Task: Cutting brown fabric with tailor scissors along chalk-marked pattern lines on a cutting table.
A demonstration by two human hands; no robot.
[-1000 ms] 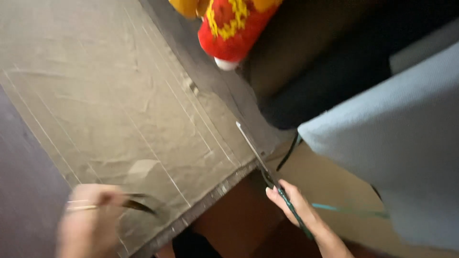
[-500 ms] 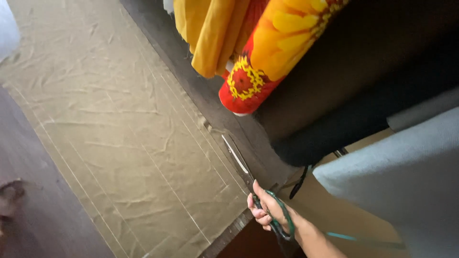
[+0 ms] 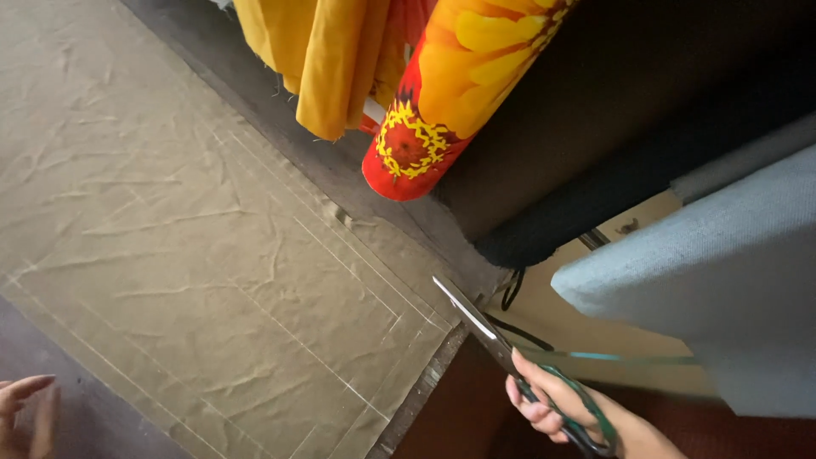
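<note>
Head view: the right hand [image 3: 561,408], low at the bench [image 3: 212,93] edge, grips scissors [image 3: 501,348], blades shut and angled onto the olive cloth [image 3: 195,255] corner. The left hand [image 3: 21,412], fingers loosely spread and empty, rests at the lower-left edge.

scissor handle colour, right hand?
Dark green handles on the scissors, held in the right hand; blades plain metal. Head view, the only one, shows it.
</note>
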